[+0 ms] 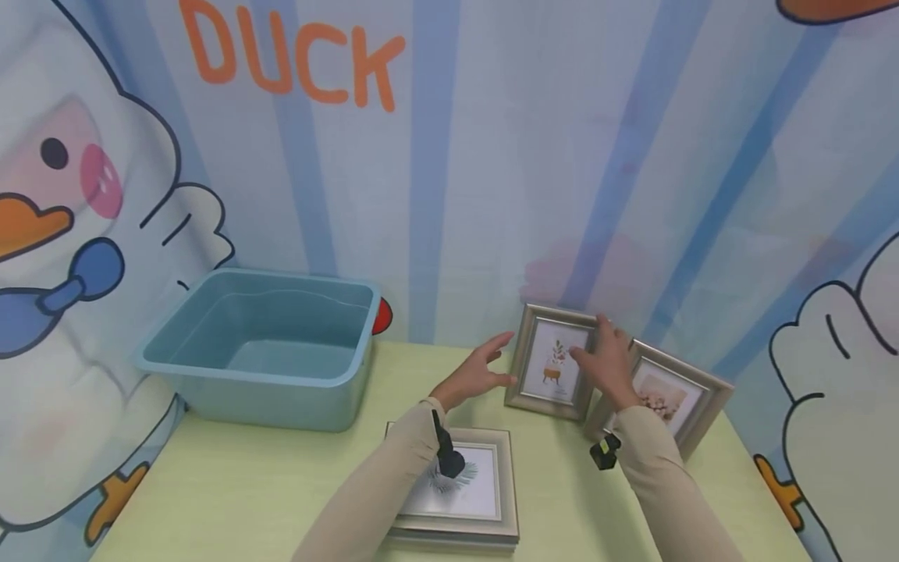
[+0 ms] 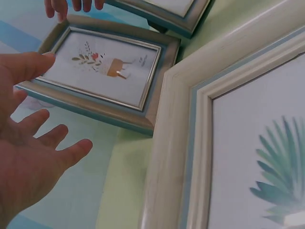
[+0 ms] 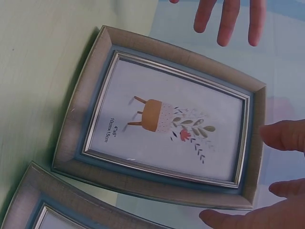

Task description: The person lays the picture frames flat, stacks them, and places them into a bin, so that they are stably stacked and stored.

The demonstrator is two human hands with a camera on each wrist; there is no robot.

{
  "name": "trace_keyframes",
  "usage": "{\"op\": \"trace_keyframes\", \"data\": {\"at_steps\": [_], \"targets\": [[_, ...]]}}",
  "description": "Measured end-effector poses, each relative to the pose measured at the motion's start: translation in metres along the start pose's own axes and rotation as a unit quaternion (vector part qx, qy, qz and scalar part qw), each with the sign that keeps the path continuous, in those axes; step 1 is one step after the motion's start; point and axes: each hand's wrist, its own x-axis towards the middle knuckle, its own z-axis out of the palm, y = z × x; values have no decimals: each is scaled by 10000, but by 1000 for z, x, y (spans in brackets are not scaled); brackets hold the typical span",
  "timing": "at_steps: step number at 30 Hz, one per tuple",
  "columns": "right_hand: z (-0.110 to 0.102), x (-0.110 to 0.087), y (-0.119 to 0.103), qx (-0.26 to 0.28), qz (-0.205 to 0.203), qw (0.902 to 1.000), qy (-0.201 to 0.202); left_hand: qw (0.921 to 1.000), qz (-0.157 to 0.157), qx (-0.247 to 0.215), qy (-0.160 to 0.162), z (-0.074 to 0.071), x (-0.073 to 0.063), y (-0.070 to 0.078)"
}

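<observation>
- Frame (image 1: 551, 365) with potted-plant picture, standing upright with a slight backward tilt near the far edge of the pale table (image 1: 232, 484).
- At its left edge, left hand (image 1: 472, 376) released, fingers spread, grasping nothing; contact with the rim too close to tell.
- At its upper right corner, right hand (image 1: 608, 363) unclenched, fingers apart around the corner, thumb toward the front; touch hard to tell.
- Crowding its right edge, second frame (image 1: 684, 390) with pinkish picture, angled, partly behind the right wrist.
- Toward the near side, bare strip of table, then flat-lying leaf-print frame (image 1: 500, 476) topping a low stack, partly under the left forearm in the head view.
- Leftward, wide open stretch of tabletop before the blue bin (image 1: 274, 402), open-topped, beside the back edge.
- Behind, striped backdrop (image 1: 485, 195), close to the table's rear edge.
</observation>
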Motion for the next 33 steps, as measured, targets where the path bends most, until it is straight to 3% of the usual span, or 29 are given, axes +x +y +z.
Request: {"op": "trace_keyframes", "data": {"at_steps": [6, 11, 16, 33], "targets": [[-1, 10, 3, 194, 84, 9995, -237, 9998, -138, -69, -103, 3, 18, -4], [2, 12, 9, 121, 155, 9991, -376, 9993, -223, -238, -170, 15, 25, -8], [5, 13, 13, 149, 122, 9988, -444, 9986, -335, -406, -72, 21, 28, -16], [22, 10, 13, 669, 208, 9975, -68, 9957, -303, -871, 88, 14, 23, -32]]}}
